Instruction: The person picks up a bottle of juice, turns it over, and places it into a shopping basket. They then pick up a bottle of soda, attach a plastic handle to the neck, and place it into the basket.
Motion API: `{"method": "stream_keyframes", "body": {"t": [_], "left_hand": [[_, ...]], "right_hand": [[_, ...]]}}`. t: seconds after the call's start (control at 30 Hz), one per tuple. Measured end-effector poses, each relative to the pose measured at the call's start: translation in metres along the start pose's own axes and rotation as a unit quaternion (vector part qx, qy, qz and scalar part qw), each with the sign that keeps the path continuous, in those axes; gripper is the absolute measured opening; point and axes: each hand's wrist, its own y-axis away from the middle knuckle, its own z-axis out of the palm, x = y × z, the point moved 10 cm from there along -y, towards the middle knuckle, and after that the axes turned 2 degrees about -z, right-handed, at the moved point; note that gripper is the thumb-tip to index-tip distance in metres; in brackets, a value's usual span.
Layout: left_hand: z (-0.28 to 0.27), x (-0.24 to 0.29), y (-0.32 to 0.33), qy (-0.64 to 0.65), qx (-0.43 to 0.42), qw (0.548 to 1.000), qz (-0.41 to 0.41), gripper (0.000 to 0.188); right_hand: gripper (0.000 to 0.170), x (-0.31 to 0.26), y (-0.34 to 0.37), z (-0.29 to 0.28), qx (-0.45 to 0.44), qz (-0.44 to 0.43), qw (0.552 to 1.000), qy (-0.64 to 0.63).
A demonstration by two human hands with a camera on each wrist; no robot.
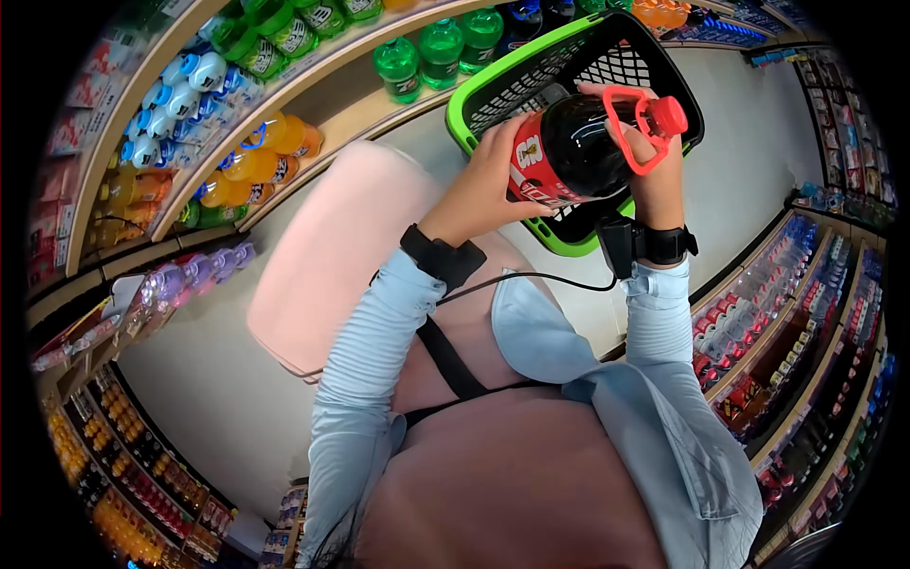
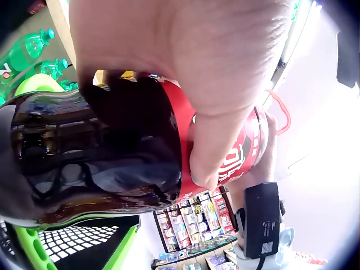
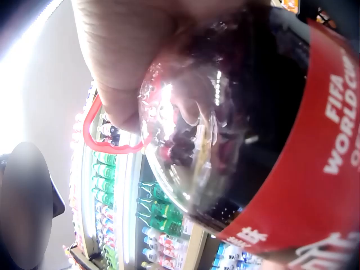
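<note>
Red-capped bottle (image 1: 580, 145) near green rim (image 1: 457, 109)

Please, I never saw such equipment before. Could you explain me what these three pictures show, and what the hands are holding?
There is no robot here: a person works with two bare hands. One picture looks down from a camera on the head. The other two come from black wrist cameras, one on each arm, so the bottle looks very large there.

Both hands hold a big plastic bottle of dark drink with a red label and red cap. The left hand grips it around the label; the right hand is at the neck end, by the red carrying loop. Below is a black plastic basket with a green rim. Beside it, green plastic bottles stand on a pale shelf.
</note>
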Motion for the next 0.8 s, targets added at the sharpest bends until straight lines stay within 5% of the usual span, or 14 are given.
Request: {"method": "stream_keyframes", "body": {"t": [0.67, 0.8], "left_hand": [[0.013, 0.014, -0.007, -0.054, -0.009, 0.998, 0.044, 0.105], [0.014, 0.01, -0.011, -0.06, -0.003, 0.998, 0.034, 0.106]], "right_hand": [[0.036, 0.001, 0.019, -0.025, 0.028, -0.047, 0.998, -0.026], [0.036, 0.001, 0.014, -0.025, 0.035, 0.0, 0.998, -0.043]]}}
